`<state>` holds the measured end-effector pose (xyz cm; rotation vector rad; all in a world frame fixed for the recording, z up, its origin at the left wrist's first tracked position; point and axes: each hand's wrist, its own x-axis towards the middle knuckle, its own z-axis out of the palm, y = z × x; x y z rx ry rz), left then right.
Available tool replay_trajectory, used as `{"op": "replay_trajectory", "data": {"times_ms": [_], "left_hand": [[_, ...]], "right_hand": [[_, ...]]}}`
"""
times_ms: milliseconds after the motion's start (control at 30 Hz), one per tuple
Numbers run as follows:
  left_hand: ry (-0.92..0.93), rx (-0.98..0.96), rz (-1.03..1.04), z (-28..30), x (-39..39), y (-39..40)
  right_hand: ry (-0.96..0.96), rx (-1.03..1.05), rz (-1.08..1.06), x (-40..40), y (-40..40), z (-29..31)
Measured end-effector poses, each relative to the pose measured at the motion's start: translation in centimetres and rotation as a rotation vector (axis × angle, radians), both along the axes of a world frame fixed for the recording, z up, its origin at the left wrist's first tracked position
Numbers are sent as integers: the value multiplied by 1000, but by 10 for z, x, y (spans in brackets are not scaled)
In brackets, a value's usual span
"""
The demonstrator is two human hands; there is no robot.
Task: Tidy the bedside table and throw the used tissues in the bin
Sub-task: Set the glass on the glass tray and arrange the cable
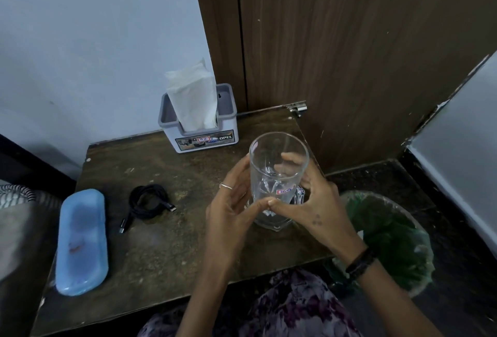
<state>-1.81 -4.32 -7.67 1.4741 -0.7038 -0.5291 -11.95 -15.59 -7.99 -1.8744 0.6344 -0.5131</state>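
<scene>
Dim, flat indoor light here, no hard shadows on the table [166, 242] — just a soft dark patch under the hands. Faint glints ride the rim of the glass [278, 175]. The wide lens bends the door [349, 54] and the wall edges outward. Lower-left corner goes smeary — perhaps out of focus, hard to say.

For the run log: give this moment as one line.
left hand: on glass mug | right hand: on glass mug | mug: upright on bedside table | bin: right of table
</scene>
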Motion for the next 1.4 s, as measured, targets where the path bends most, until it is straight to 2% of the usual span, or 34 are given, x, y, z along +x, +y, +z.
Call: {"op": "replay_trajectory", "data": {"times_ms": [267, 500, 733, 767, 833, 933, 1067, 1400], "left_hand": [[-11, 1, 19, -16, -6, 3], [-152, 61, 56, -24, -9, 7], [-266, 205, 173, -19, -26, 12], [-264, 211, 228, -18, -33, 12], [-139, 188, 357, -17, -52, 14], [35, 174, 382, -26, -75, 13], [-27, 243, 355, -37, -79, 8], [-127, 339, 330, -42, -51, -3]], "right_hand": [[9, 9, 19, -3, -1, -13], [35, -18, 28, -3, 0, -14], [73, -3, 53, -4, 4, -8], [78, -4, 58, -5, 3, -8], [76, 3, 56, -11, 2, -9], [45, 103, 23, -23, -3, -17], [9, 233, 11, -34, -1, -28], [-81, 271, -154, -20, 7, -41]]}}
